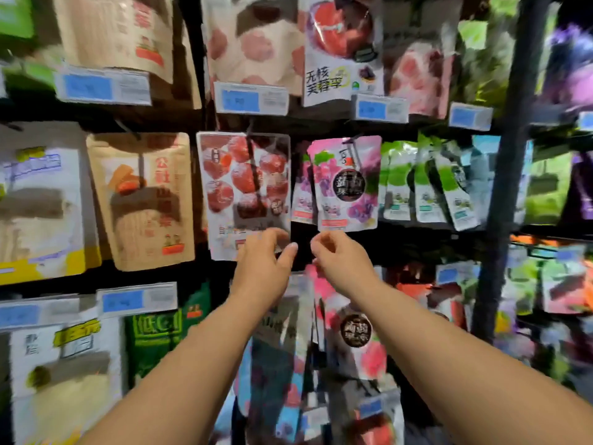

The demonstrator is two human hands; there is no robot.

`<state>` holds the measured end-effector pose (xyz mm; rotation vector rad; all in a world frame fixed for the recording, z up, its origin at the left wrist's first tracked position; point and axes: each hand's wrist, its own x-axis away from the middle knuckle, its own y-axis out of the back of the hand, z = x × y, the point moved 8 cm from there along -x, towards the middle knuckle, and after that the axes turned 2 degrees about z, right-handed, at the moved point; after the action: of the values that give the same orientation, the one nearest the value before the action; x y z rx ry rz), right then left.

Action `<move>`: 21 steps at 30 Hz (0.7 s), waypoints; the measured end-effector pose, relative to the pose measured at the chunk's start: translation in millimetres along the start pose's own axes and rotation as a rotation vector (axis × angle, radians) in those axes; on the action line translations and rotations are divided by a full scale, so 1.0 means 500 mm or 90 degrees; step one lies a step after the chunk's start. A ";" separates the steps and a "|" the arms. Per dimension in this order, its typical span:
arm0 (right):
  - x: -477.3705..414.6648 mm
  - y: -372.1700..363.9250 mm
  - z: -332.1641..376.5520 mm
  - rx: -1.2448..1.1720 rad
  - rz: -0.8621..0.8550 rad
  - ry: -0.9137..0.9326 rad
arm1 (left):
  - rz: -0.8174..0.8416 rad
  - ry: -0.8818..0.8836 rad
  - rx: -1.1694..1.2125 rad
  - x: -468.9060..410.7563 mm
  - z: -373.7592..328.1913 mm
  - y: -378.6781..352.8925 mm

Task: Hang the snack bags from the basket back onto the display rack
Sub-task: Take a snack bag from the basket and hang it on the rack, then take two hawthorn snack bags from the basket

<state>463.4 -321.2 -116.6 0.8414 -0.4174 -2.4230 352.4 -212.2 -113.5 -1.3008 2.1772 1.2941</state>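
A white snack bag printed with red fruit (244,187) hangs on a black hook of the display rack (500,175). My left hand (266,258) is at the bag's lower right corner, fingertips resting on its front and thumb out to the right. Beside it hangs a pink grape snack bag (346,184). My right hand (337,255) hovers just below that bag's bottom edge, fingers loosely curled and holding nothing. The basket is out of view.
The rack is packed with hanging bags: tan pouches (144,200) to the left, green bags (426,184) to the right, more pink bags (356,335) below my arms. Blue price tags (250,97) line the rails. A dark upright post stands at the right.
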 end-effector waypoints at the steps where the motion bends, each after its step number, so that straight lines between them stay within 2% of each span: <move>1: 0.009 0.042 -0.033 0.012 -0.019 -0.021 | 0.022 -0.018 0.017 0.003 -0.032 -0.047; 11: 0.204 0.424 -0.343 0.185 -0.176 -0.245 | 0.320 -0.093 0.178 0.153 -0.328 -0.507; 15: 0.308 0.544 -0.435 0.232 -0.211 -0.335 | 0.411 -0.131 0.180 0.245 -0.435 -0.630; 21: 0.481 0.683 -0.544 0.295 -0.243 -0.488 | 0.612 -0.198 0.142 0.411 -0.553 -0.768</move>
<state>610.7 -766.1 -285.4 0.1067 -1.2317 -3.0064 603.9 -622.3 -299.9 0.1117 2.6638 1.3278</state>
